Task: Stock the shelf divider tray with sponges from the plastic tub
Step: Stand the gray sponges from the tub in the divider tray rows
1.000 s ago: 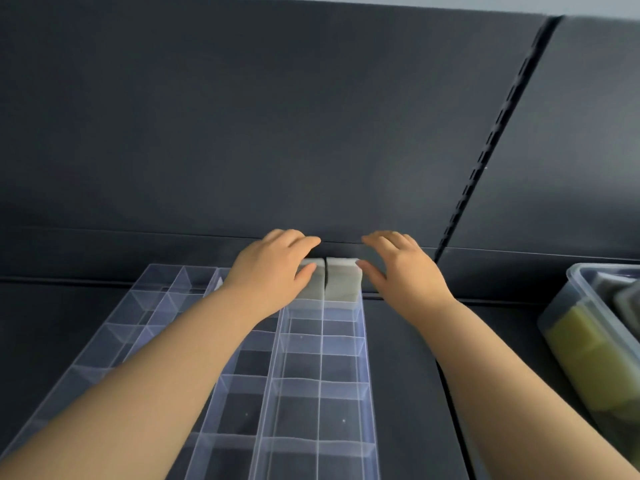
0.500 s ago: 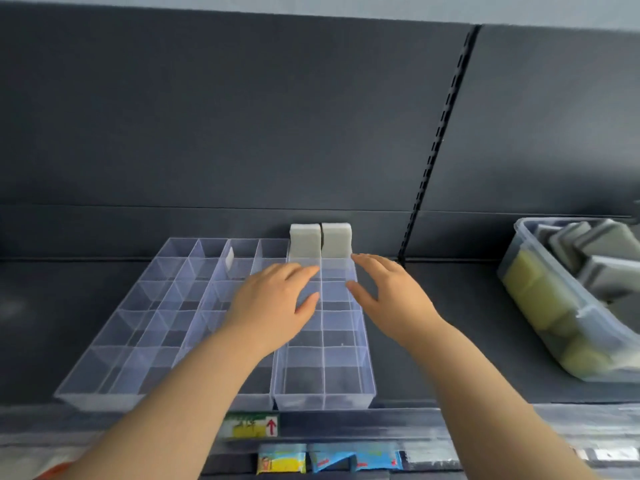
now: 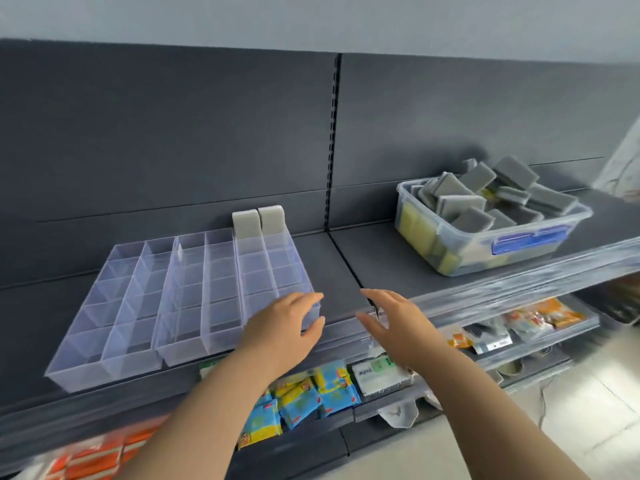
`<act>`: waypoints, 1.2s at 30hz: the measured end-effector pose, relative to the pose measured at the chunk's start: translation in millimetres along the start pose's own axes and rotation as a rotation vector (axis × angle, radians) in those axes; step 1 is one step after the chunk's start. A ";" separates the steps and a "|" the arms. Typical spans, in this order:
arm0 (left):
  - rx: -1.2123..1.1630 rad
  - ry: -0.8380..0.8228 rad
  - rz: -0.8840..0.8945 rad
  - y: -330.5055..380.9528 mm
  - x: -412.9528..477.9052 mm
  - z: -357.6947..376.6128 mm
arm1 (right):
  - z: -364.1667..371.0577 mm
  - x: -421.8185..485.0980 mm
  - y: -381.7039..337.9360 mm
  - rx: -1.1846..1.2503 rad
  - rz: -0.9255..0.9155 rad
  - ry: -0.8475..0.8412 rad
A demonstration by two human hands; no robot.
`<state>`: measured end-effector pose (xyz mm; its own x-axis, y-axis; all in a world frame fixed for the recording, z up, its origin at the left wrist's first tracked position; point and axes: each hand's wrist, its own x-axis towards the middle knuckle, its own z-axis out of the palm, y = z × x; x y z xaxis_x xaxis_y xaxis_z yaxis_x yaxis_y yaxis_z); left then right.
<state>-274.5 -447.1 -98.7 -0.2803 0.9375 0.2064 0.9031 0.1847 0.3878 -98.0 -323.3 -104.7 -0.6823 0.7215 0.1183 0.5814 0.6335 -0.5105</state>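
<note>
A clear divider tray (image 3: 145, 306) with several compartments lies on the dark shelf. Two grey sponges (image 3: 258, 221) stand upright side by side in its two back right compartments. A clear plastic tub (image 3: 485, 237) with a blue latch sits to the right on the same shelf, piled with grey-and-yellow sponges. My left hand (image 3: 287, 327) hovers over the tray's front right corner, fingers relaxed and holding nothing. My right hand (image 3: 398, 323) hangs over the shelf's front edge just right of the tray, fingers spread and holding nothing.
A slotted upright (image 3: 332, 143) divides the dark back panel. Bare shelf (image 3: 367, 268) lies between tray and tub. Below, a lower shelf holds blue-and-yellow packets (image 3: 311, 393), orange packets (image 3: 93, 459) and other goods (image 3: 540, 320).
Both hands have let go of the two sponges at the tray's back and drawn back to its front edge. The view has pulled back, showing the whole tub and the lower shelves.
</note>
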 end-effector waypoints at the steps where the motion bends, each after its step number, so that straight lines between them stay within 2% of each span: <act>1: -0.009 -0.006 0.028 13.4 1.7 3.4 | -10.5 -9.4 9.3 -0.011 0.022 0.017; 8: -0.005 0.064 0.255 131.2 34.6 27.0 | -98.3 -68.0 81.3 0.005 0.081 0.238; 14: -0.101 0.154 0.376 255.1 74.7 77.0 | -187.8 -117.1 177.9 0.007 0.099 0.368; 17: -0.140 0.142 0.382 310.1 95.5 115.7 | -216.4 -142.4 236.6 -0.015 0.139 0.362; 20: -0.104 0.053 0.393 352.0 106.1 155.6 | -224.6 -166.3 286.6 -0.025 0.212 0.301; 24: -0.086 -0.048 0.363 376.7 110.5 192.8 | -223.6 -176.6 331.9 -0.020 0.287 0.219; 29: -0.064 -0.111 0.348 378.8 121.3 219.0 | -221.0 -154.2 361.8 0.027 0.267 0.172; 36: -0.099 0.002 0.289 368.0 186.2 221.9 | -223.7 -79.2 387.7 0.048 0.184 0.118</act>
<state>77.9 -139.1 -116.9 -0.0169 0.9462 0.3232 0.9093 -0.1199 0.3985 280.6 -72.2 -121.5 -0.5083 0.8532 0.1172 0.6676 0.4764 -0.5721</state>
